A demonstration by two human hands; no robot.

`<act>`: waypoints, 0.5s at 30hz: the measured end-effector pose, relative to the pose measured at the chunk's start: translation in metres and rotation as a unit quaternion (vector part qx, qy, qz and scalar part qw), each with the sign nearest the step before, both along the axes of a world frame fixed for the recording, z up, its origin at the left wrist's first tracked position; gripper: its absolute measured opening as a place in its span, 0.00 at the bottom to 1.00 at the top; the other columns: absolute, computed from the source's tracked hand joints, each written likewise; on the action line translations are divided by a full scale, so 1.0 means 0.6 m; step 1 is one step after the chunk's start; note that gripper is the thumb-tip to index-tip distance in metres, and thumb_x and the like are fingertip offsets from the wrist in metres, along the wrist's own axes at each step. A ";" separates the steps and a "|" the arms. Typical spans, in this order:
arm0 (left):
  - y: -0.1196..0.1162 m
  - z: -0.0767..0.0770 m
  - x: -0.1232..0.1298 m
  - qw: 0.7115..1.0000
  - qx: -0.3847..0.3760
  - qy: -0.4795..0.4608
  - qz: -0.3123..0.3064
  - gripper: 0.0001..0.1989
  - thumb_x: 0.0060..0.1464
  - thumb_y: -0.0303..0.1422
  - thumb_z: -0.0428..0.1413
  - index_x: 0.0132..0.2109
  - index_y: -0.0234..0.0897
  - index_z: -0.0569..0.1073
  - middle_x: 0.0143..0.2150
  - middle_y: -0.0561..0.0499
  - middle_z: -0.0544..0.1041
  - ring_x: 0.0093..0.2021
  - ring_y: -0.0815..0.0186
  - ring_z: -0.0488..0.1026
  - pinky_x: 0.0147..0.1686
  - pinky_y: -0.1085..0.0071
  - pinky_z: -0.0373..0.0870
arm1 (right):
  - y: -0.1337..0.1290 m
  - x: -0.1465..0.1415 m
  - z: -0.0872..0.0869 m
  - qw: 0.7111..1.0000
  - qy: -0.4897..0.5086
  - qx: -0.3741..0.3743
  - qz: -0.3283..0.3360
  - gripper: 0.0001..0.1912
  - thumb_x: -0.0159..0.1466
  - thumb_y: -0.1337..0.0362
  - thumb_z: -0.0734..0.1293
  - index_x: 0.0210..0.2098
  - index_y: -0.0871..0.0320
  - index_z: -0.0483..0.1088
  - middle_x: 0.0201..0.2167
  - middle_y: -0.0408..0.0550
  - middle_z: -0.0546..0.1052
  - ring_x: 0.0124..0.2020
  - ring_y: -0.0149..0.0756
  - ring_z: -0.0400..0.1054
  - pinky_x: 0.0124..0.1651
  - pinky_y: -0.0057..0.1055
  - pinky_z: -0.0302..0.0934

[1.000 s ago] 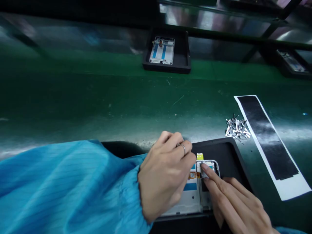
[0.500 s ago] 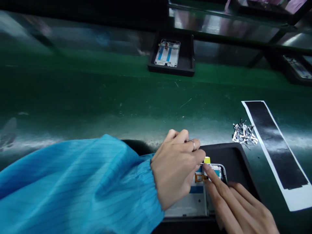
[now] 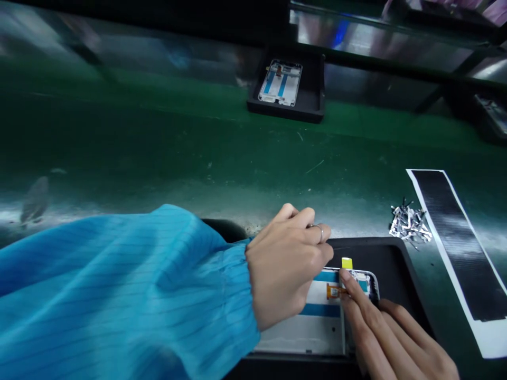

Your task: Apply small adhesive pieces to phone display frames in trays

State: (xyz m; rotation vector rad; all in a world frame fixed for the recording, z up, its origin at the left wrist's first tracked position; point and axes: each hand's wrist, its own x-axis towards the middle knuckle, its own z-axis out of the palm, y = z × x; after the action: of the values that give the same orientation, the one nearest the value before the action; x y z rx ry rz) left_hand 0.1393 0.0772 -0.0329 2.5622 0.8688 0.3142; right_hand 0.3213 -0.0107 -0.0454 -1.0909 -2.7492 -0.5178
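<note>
A phone mid-frame (image 3: 291, 338) lies in a black tray (image 3: 368, 247), with blue strips, an orange flex cable (image 3: 335, 292) and a yellow tab (image 3: 347, 263) at its upper edge. My right hand (image 3: 396, 332) reaches in from the lower right, fingers stretched out, index and middle fingertips resting on the frame beside the flex cable. Above the frame's left part, my left hand (image 3: 291, 258) is closed with fingers curled under, a ring on one finger. Its fingertips are hidden, so anything in them cannot be made out.
A pile of small silver and black pieces (image 3: 410, 224) lies beside a white sheet with a black strip (image 3: 461, 248) on the green bench. Farther back, a black tray (image 3: 312, 100) holds another phone frame (image 3: 280, 83). A further tray (image 3: 491, 113) stands far right.
My left hand has drawn slightly left, away from my right fingertips, uncovering more of the flex cable and blue strips. My right fingers stay on the frame. The view has shifted a little.
</note>
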 end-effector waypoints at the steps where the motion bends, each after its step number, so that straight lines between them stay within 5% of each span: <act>1: -0.001 -0.001 0.002 1.000 0.007 0.001 0.005 0.12 0.54 0.21 0.49 0.24 0.34 0.68 0.29 0.51 0.68 0.30 0.65 0.58 0.30 0.65 0.50 | 0.000 -0.001 0.001 1.000 -0.009 -0.004 -0.005 0.14 0.62 0.74 0.57 0.36 0.61 0.74 0.43 0.52 0.75 0.31 0.30 0.73 0.33 0.24 0.66; 15: -0.004 -0.007 0.008 0.999 -0.011 -0.027 0.028 0.11 0.52 0.21 0.51 0.22 0.33 0.67 0.28 0.51 0.69 0.30 0.65 0.59 0.30 0.65 0.50 | 0.007 -0.020 0.002 1.000 -0.019 -0.002 0.023 0.16 0.61 0.77 0.55 0.36 0.64 0.74 0.40 0.52 0.76 0.30 0.29 0.73 0.34 0.22 0.66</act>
State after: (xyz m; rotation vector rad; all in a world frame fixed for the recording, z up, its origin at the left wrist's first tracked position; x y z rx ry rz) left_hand 0.1439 0.0749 -0.0372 2.5018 0.9195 0.3862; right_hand 0.3095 -0.0067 -0.0440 -1.0278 -2.8018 -0.5322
